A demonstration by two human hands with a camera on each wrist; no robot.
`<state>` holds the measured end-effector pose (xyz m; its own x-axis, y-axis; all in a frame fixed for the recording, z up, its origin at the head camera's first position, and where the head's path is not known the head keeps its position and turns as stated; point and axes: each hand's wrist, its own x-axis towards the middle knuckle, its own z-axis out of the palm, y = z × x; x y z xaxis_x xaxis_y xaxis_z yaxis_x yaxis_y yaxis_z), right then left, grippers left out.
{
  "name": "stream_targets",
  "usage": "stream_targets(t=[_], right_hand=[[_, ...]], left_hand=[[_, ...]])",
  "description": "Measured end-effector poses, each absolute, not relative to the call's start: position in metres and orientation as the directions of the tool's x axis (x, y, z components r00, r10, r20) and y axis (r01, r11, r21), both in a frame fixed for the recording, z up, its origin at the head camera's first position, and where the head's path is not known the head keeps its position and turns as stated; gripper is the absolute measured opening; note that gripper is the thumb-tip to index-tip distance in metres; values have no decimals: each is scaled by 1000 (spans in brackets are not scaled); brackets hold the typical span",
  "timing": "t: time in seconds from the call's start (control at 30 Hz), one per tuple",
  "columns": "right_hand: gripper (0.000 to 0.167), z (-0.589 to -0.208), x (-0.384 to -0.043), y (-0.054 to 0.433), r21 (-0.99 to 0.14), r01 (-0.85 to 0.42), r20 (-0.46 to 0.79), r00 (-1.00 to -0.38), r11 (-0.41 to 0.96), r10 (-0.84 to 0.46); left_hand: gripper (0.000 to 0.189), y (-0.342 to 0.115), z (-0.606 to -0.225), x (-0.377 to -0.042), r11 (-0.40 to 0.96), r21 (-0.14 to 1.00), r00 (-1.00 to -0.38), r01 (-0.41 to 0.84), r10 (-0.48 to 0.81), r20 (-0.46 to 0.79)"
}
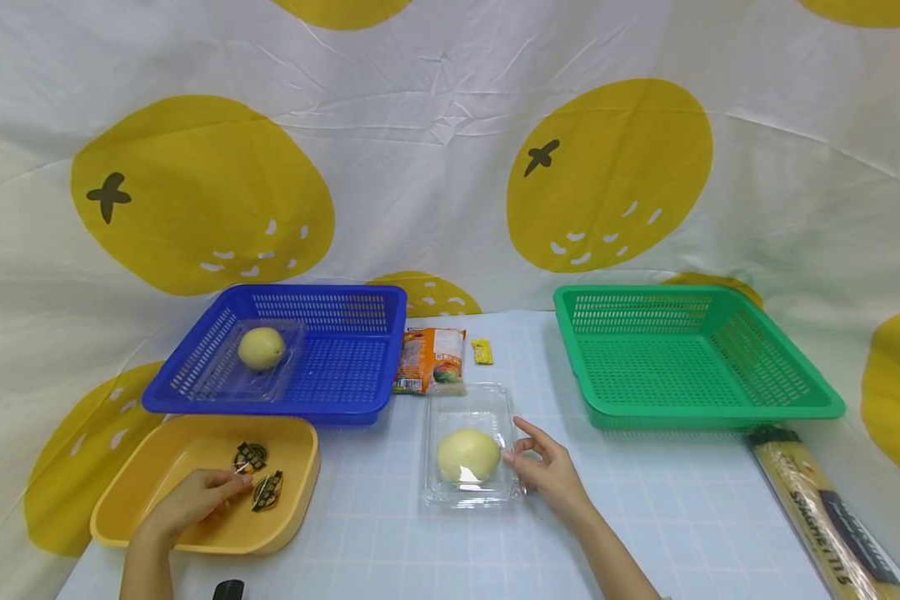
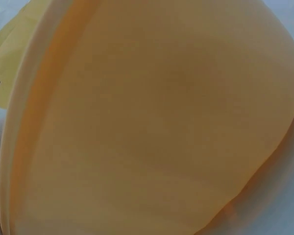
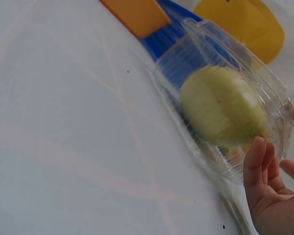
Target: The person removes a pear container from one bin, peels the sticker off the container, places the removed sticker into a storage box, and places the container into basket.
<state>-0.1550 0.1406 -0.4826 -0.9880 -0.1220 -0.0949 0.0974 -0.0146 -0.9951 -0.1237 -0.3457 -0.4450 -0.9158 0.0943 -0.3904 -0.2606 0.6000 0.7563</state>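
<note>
In the head view my left hand [image 1: 202, 500] reaches into a yellow tray [image 1: 150, 467], its fingertips right beside two small black-and-gold wrapped packets [image 1: 267, 492]. The left wrist view is filled by the tray's outer wall [image 2: 152, 122]. My right hand [image 1: 547, 471] touches the right side of a clear plastic clamshell box [image 1: 468, 404], thumb at its edge and index finger extended along it. Inside the box lies a pale yellow-green fruit [image 1: 468, 456]. The right wrist view shows my fingers [image 3: 255, 161] at the box's edge, close to the fruit [image 3: 223, 105].
A blue basket [image 1: 352, 358] behind the tray holds another clear box with a similar fruit [image 1: 261, 348]. At back centre lie an orange food packet [image 1: 423, 358] and a small yellow packet [image 1: 482, 351]. A green basket [image 1: 645, 367] and a spaghetti pack [image 1: 825, 517] are on the right.
</note>
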Motion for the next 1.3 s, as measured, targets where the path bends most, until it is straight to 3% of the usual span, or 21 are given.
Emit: stream_targets(t=[0.33,0.53,0.67,0.77,1.0,1.07,1.3], right_hand=[[62,-482,-155,141,-995,101,-99,-989,-12,-111],[62,-481,-156,142,-995,99,-99,-990,1,-99],[62,-481,-156,142,-995,98,-98,-990,0,-103],[62,-481,-156,142,-995,96,-95,-989,-1,-112],[61,-482,-156,142,-996,92,-91,-989,-5,-120],[61,-482,-156,141,-996,92,-91,-988,-5,-123],[62,-481,-156,141,-994,104,-101,-987,-13,-128]], left_hand=[[30,-342,-446,-123,606,750,-937,-264,23,-349],[29,-336,-448,-122,632,768,-995,-101,-82,-64],[23,-326,-447,-120,551,834,-976,32,-163,145],[17,-312,-443,-120,437,894,-957,97,-207,205],[36,-272,-449,-132,140,946,-936,293,-158,313],[29,-249,-432,-128,133,944,-937,301,-142,318],[34,-208,-434,-136,120,961,-967,249,-22,253]])
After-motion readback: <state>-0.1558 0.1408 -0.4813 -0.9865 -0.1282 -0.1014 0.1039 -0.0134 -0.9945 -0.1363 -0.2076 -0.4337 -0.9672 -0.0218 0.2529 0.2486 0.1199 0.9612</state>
